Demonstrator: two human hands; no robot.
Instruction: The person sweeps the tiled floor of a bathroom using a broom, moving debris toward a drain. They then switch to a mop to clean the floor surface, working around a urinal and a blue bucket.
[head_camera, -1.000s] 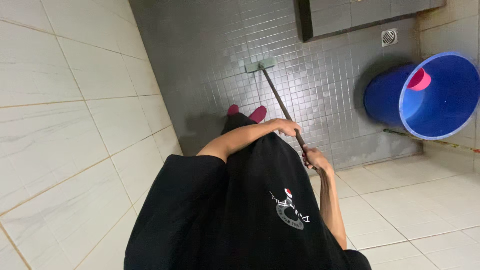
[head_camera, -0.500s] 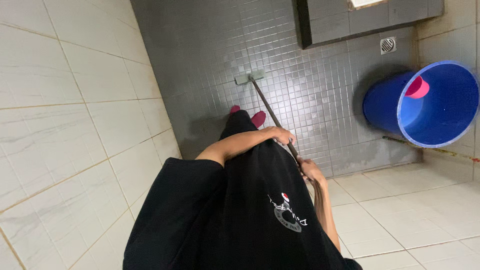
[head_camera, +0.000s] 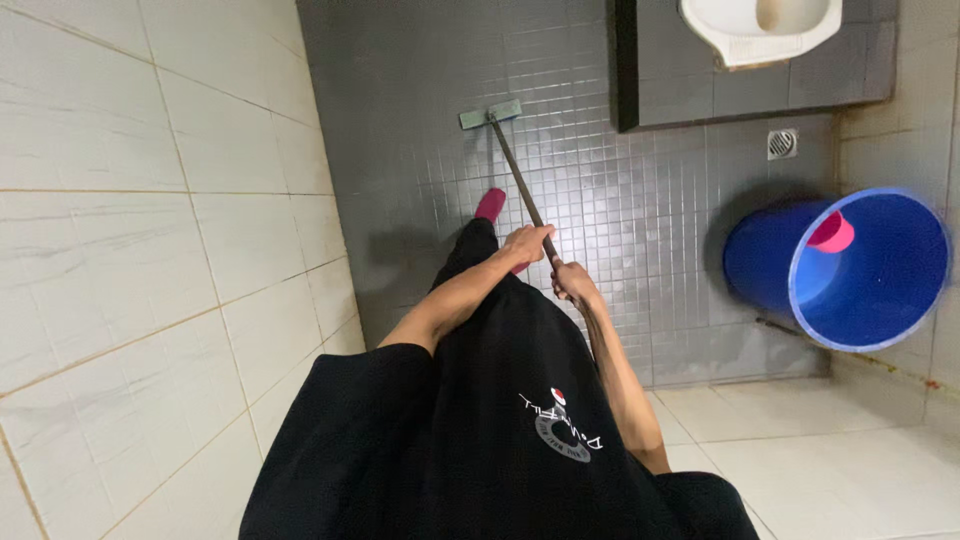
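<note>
Both my hands grip the dark long handle (head_camera: 514, 180) of a floor scrubber. My left hand (head_camera: 527, 243) holds it higher toward the head, and my right hand (head_camera: 572, 281) holds it just below, near the handle's end. The scrubber's flat grey-green head (head_camera: 491, 114) rests on the grey mosaic floor (head_camera: 600, 190) ahead of me. One foot in a pink slipper (head_camera: 490, 204) stands beside the handle. My black shirt fills the lower middle of the view.
A blue bucket (head_camera: 840, 268) with a pink scoop (head_camera: 832, 232) inside stands at the right. A white squat toilet (head_camera: 762, 28) sits on a raised dark step at top right, with a floor drain (head_camera: 782, 143) below it. A white tiled wall (head_camera: 150, 230) runs along the left.
The scrubber head has been pushed farther forward across the grey floor. My arms have stretched out and my hands have come closer together. The view has tilted up, and the squat toilet now shows.
</note>
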